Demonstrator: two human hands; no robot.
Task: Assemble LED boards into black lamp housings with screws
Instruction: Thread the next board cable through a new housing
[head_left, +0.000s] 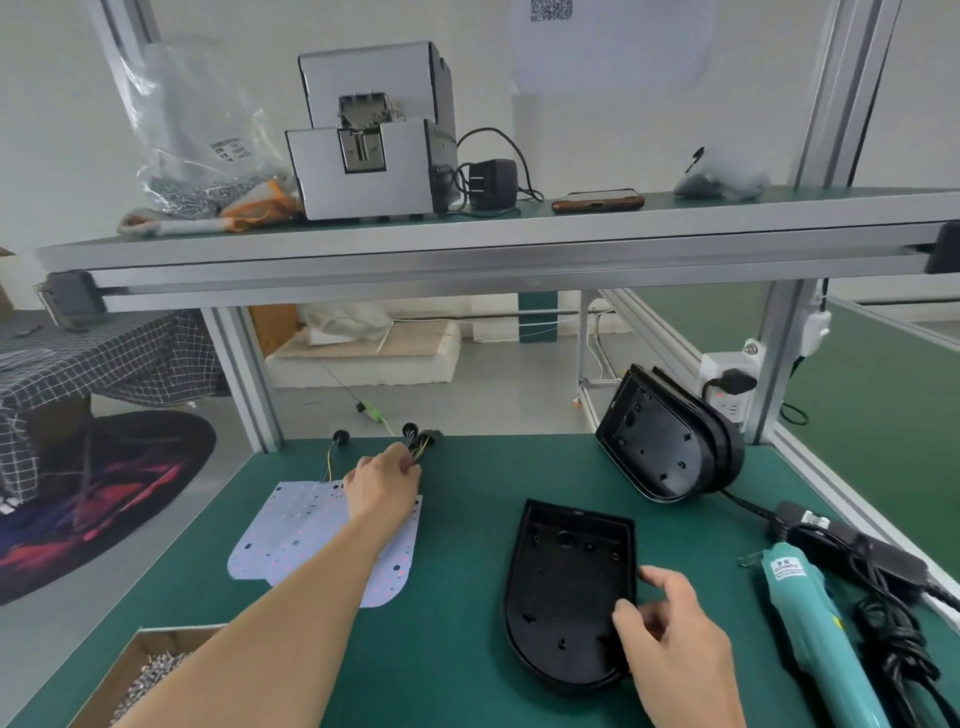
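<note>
On your bench, the LED boards lie at the left with their wires running off behind them; one housing lies flat to their right, in front of a stack of housings propped on edge at the back right. The screwdriver lies at the right edge, the box of screws at the near left corner. On the shelf above, the screw feeder stands between a bag and a phone.
</note>
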